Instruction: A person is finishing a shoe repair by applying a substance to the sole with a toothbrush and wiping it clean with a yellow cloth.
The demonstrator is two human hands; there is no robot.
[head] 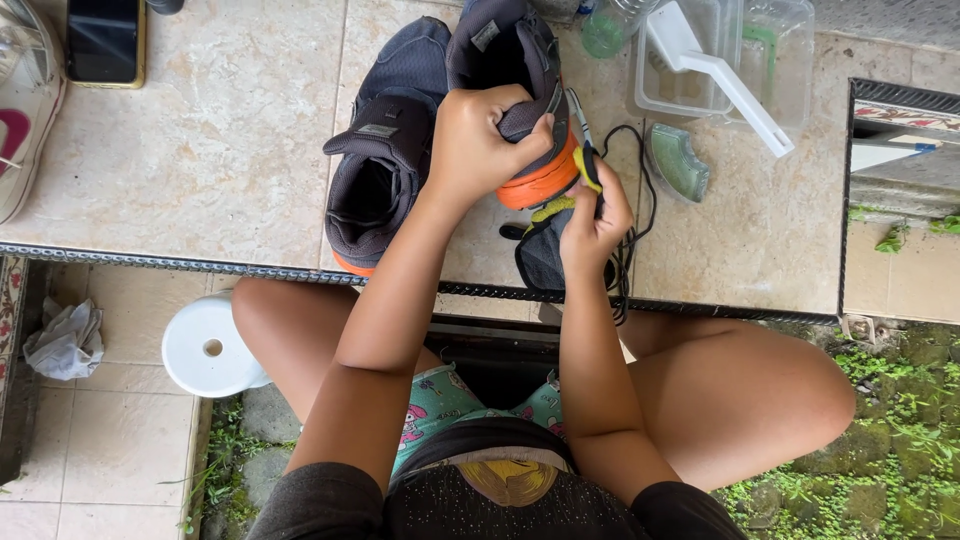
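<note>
Head view shows the left hand [478,140] with fingers clamped round a grey shoe [515,70] with an orange sole, hiding its heel, while the right hand [594,215] pinches a yellow-black tool [585,165], tip obscured, above a beige tiled ledge [220,150] whose near edge drops beside a second shoe [385,150].

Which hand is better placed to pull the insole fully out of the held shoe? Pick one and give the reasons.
The right hand. Its fingers already pinch the dark insole beside the shoe's heel. The left hand is wrapped around the held shoe, steadying it, so it seems better kept there.
</note>
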